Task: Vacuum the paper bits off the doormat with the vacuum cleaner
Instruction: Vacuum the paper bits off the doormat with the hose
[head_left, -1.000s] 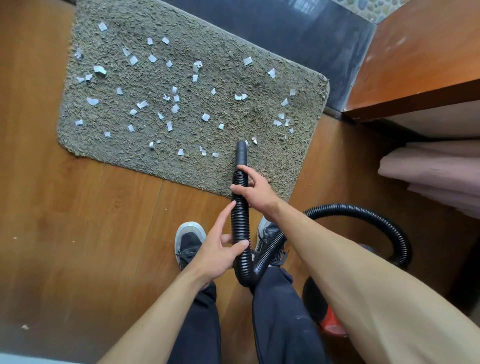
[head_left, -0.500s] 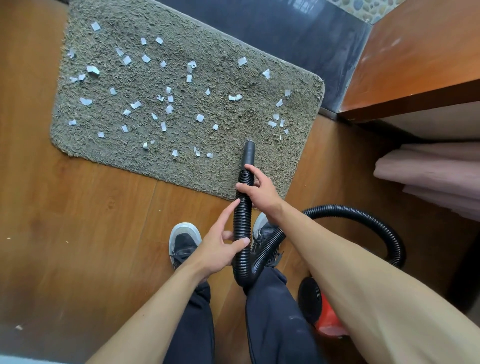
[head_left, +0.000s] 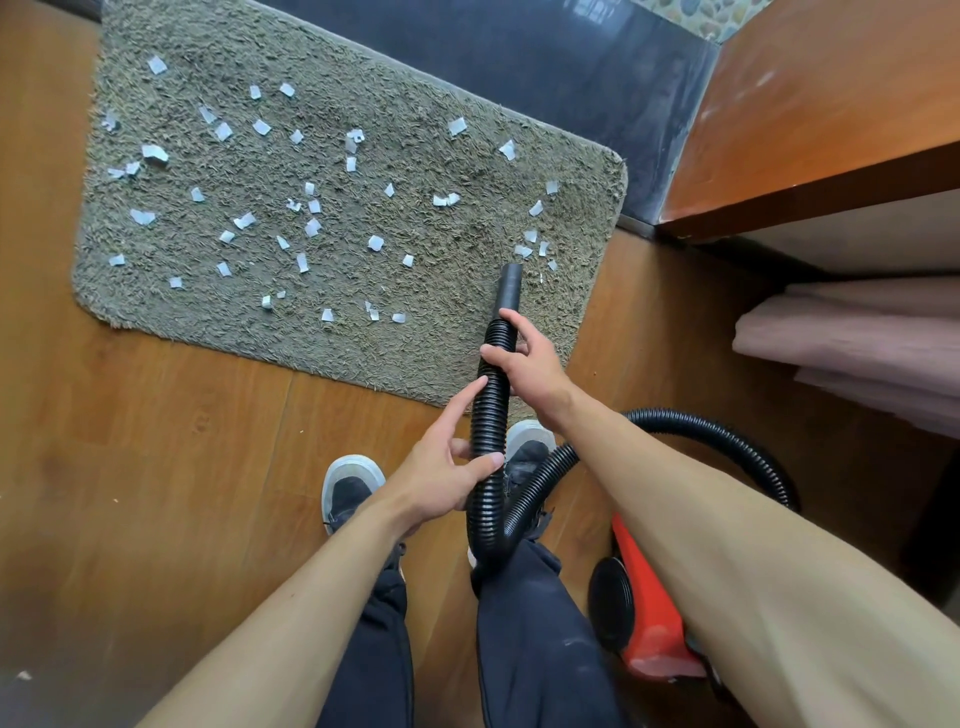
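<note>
On the left half of the doormat (head_left: 457, 327) the paper bits (head_left: 375, 242) lie scattered and thick, and none of them has shifted over the last second; the same holds across the mat's middle, so the bulk of the job is, by my reckoning, not yet begun. Just off the doormat's near edge, over the wooden floor (head_left: 156, 441), the left hand (head_left: 441, 483) holds the ribbed black hose (head_left: 488, 415) low down, thumb pressed across it, forefinger lying straight up along it, the other fingers hidden behind; this grip looks unchanged. Over the doormat's near right corner the nozzle (head_left: 509, 286) has crept forward and to the right; a second ago it pointed at bare pile nearer the mat's middle, and now its tip sits just beside the small cluster of bits by the mat's right edge. Whether the tip touches the pile I cannot tell; nor can I tell for sure that any bit has gone up it yet. The right hand (head_left: 530, 364) grips the hose just behind the nozzle, fingers curled round it, and has travelled with it. To the right of the doormat, back on the floor, stands the red vacuum cleaner (head_left: 644, 613), its hose looping round. The shift suggests the sweep opens at the right-hand cluster and must then work leftward.
</note>
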